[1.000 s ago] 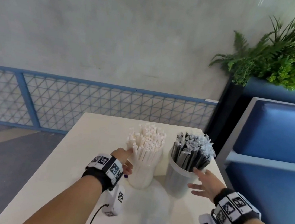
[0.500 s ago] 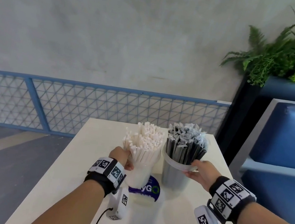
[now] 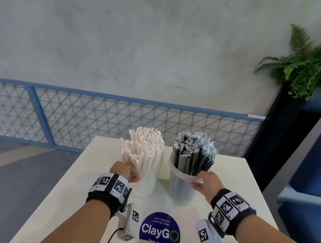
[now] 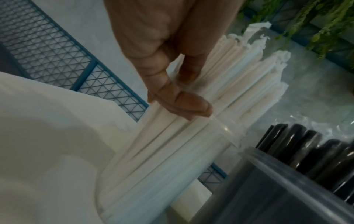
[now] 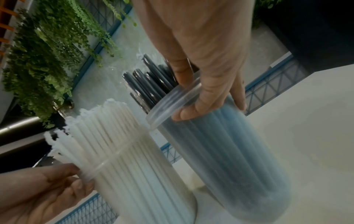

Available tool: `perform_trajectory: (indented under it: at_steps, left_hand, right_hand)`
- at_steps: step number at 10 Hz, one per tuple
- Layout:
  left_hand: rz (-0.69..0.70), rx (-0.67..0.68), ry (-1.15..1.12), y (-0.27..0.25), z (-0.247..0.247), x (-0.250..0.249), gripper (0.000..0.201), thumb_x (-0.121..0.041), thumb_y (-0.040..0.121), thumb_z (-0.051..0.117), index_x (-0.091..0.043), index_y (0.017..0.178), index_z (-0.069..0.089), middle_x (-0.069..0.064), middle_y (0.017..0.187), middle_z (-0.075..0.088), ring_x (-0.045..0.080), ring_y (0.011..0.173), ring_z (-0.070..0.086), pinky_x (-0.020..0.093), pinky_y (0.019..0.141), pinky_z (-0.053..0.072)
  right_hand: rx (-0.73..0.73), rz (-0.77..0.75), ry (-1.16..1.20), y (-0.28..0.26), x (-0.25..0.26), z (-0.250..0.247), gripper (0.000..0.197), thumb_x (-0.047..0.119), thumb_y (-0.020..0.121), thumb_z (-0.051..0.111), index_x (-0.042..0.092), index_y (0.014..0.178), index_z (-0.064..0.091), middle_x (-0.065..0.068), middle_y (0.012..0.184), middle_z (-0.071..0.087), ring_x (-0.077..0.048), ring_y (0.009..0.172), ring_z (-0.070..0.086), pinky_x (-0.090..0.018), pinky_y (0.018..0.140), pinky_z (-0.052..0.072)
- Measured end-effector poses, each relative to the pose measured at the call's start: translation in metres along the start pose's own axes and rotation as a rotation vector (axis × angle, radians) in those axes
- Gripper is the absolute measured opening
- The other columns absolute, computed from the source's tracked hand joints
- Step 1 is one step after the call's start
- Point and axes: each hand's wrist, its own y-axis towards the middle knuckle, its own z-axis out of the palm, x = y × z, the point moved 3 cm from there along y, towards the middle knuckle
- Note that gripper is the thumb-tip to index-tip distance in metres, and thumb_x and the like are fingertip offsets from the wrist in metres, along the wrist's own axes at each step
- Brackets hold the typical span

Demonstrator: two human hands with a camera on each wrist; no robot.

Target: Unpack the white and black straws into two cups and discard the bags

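Two clear plastic cups stand side by side on the white table [image 3: 247, 193]. The left cup [image 3: 146, 181] is packed with white straws [image 3: 142, 149]; my left hand [image 3: 124, 171] pinches its rim, thumb [image 4: 184, 104] outside over the straws. The right cup [image 3: 182, 187] is full of black straws [image 3: 193, 157] in clear wrappers; my right hand [image 3: 204, 181] grips its rim, with a finger [image 5: 182, 72] inside and the thumb [image 5: 193, 109] outside. In the right wrist view both cups [image 5: 229, 151] look tilted. No bags are in view.
A round blue ClayGo sticker [image 3: 160, 231] lies on the table near me. A blue mesh railing [image 3: 95, 122] runs behind the table's far edge. A dark planter with ferns [image 3: 312, 64] and a blue bench [image 3: 313, 178] stand to the right.
My right hand closed onto the rim of the black-straw cup. Both cups slid away from me toward the table's far side, uncovering the blue sticker.
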Motion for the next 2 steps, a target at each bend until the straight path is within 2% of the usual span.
perform_trajectory:
  at_steps: [1, 2]
  left_hand:
    - [-0.007, 0.026, 0.017, -0.0035, 0.0001, 0.0036, 0.033, -0.012, 0.099, 0.033, -0.001, 0.069, 0.042, 0.008, 0.032, 0.054, 0.014, 0.026, 0.052, 0.020, 0.034, 0.047]
    - [-0.029, 0.056, -0.022, -0.0094, -0.0033, 0.0046, 0.034, -0.021, 0.100, 0.035, 0.004, 0.078, 0.046, 0.018, 0.049, 0.057, 0.016, 0.028, 0.054, 0.021, 0.033, 0.047]
  right_hand:
    - [-0.003, -0.002, 0.014, -0.0018, -0.0012, 0.0009, 0.021, 0.001, 0.095, 0.039, -0.002, 0.115, 0.042, -0.025, 0.109, 0.054, -0.032, 0.070, 0.059, -0.026, 0.047, 0.054]
    - [0.000, 0.009, -0.017, -0.0073, -0.0073, -0.0033, 0.050, 0.017, 0.096, 0.048, 0.004, 0.139, 0.025, -0.012, 0.113, 0.051, -0.029, 0.078, 0.062, -0.037, 0.065, 0.053]
